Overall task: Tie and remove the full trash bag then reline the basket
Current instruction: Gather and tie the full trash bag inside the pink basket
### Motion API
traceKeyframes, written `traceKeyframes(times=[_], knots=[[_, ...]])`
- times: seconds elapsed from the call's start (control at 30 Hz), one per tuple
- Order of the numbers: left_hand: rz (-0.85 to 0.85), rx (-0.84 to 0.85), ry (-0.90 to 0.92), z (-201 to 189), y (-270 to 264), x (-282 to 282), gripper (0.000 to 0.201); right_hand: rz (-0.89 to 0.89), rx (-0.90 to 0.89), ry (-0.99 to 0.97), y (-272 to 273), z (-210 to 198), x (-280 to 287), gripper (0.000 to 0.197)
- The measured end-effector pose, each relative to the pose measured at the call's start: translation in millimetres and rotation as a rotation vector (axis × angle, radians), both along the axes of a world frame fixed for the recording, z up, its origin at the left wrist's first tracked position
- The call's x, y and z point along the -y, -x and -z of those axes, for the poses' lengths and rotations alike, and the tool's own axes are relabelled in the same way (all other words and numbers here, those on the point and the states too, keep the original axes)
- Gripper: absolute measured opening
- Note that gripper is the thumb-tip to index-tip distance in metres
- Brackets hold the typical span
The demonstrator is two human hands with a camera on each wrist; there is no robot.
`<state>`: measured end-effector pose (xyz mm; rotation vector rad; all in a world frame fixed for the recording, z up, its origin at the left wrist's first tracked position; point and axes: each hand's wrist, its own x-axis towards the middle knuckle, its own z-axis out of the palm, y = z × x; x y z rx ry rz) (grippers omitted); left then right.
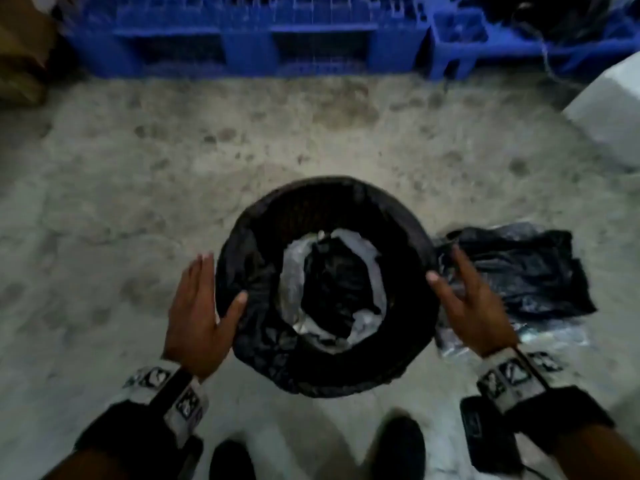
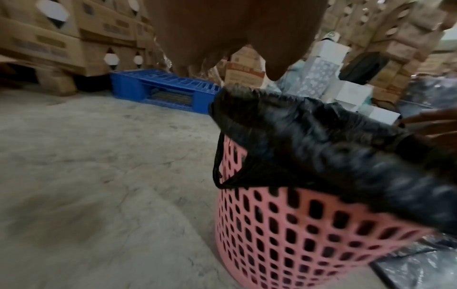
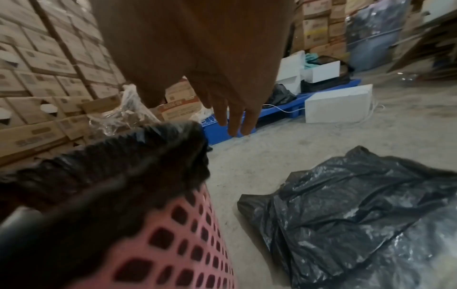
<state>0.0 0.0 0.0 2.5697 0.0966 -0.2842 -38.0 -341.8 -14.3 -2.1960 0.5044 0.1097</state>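
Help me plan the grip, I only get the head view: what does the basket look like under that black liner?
Observer: The left wrist view shows a pink basket with a wall full of holes; the black liner is folded over its rim.
Operator: Any handle to grab?
Observer: Yes, a thin handle loop hangs down outside the basket wall.
Operator: Is the right hand gripping?
Observer: No; the right wrist view shows the right hand with straight fingers, curled round nothing.
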Motion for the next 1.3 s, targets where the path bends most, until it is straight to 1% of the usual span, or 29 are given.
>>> traceKeyframes(times=[0.07,0.1,0.13,0.17,0.2,0.27,0.33,0.37,0.4,0.47,0.5,0.53,0.57,0.6,0.63,0.67,0.7,0.73,0.77,0.8,0.83,0.87,0.97,1.0,1.1,1.17,1.3], knots=[[0.06,0.064,0.037,24.1,-5.9,-3.1,0.082,0.004,0.046,-0.024,-7.3,13.9,-3.9,0.06],[0.062,0.075,0.078,37.3,-9.0,-3.6,0.078,-0.011,0.085,-0.09,-8.3,27.7,-2.5,0.056],[0.047,0.075,0.141,43.4,-11.0,-2.1,0.072,-0.019,0.111,-0.167,-7.5,31.3,-3.0,0.053],[0.036,0.086,0.204,55.2,-8.2,-3.6,0.066,-0.023,0.136,-0.233,-4.6,46.3,-3.3,0.052],[0.027,0.094,0.274,58.6,-4.1,-3.4,0.062,-0.018,0.156,-0.286,-2.2,46.7,-4.9,0.054],[0.007,0.131,0.436,68.6,-3.7,-8.8,0.063,-0.043,0.193,-0.374,-3.0,59.5,0.8,0.069],[-0.011,0.174,0.571,74.5,-9.5,-11.0,0.064,-0.075,0.143,-0.493,-8.9,67.2,8.0,0.075],[-0.021,0.189,0.607,76.5,-10.2,-12.0,0.064,-0.057,0.112,-0.524,-11.4,74.9,13.8,0.077],[-0.025,0.2,0.625,79.5,-9.7,-11.9,0.065,-0.008,0.098,-0.51,-13.4,79.7,17.8,0.08],[-0.034,0.238,0.631,80.7,-11.0,-9.8,0.066,0.006,0.141,-0.429,-16.1,85.9,26.8,0.077],[-0.029,0.25,0.643,80.3,-11.8,-9.6,0.065,-0.012,0.183,-0.408,-18.9,86.4,26.1,0.072],[-0.028,0.242,0.657,80.4,-12.8,-9.3,0.064,0.0,0.19,-0.374,-18.6,83.4,25.0,0.065],[-0.022,0.228,0.672,79.4,-13.4,-9.2,0.062,-0.011,0.213,-0.334,-17.7,80.6,23.8,0.054],[-0.011,0.224,0.682,77.1,-11.8,-8.6,0.061,0.001,0.255,-0.283,-14.8,74.0,19.2,0.039],[0.013,0.22,0.684,76.4,-11.3,-8.4,0.062,0.0,0.304,-0.276,-14.4,69.7,16.2,0.025],[0.036,0.225,0.671,74.2,-9.6,-7.0,0.065,-0.023,0.373,-0.265,-12.2,61.6,10.2,0.029],[0.053,0.222,0.643,72.1,-9.0,-6.1,0.069,-0.055,0.409,-0.226,-13.5,59.5,7.8,0.048],[0.063,0.211,0.613,69.4,-6.3,-5.0,0.074,-0.049,0.42,-0.173,-12.9,56.5,3.1,0.07],[0.077,0.203,0.6,62.8,-3.6,-2.9,0.076,-0.038,0.421,-0.14,-13.1,53.7,3.9,0.086],[0.085,0.189,0.583,59.1,-3.0,-2.6,0.077,-0.015,0.398,-0.141,-13.4,56.1,7.9,0.094],[0.089,0.185,0.568,54.8,-1.3,-2.1,0.076,-0.004,0.374,-0.16,-11.8,54.6,8.6,0.095],[0.087,0.183,0.55,53.8,-0.9,-1.8,0.074,0.009,0.329,-0.193,-11.9,55.1,9.1,0.091],[0.104,0.207,0.521,57.4,-2.0,-2.3,0.072,0.007,0.194,-0.256,-13.3,50.8,7.7,0.058],[0.102,0.225,0.517,60.1,-2.6,-2.2,0.07,0.012,0.184,-0.255,-13.0,50.1,8.3,0.051],[0.092,0.243,0.506,62.9,-5.1,-3.8,0.066,0.034,0.182,-0.286,-16.2,51.8,16.3,0.044],[0.094,0.225,0.488,62.7,-4.9,-4.0,0.065,0.086,0.19,-0.314,-17.1,51.6,17.3,0.042],[0.083,0.228,0.489,64.1,-6.0,-4.9,0.065,0.126,0.28,-0.343,-22.9,60.1,21.7,0.033]])
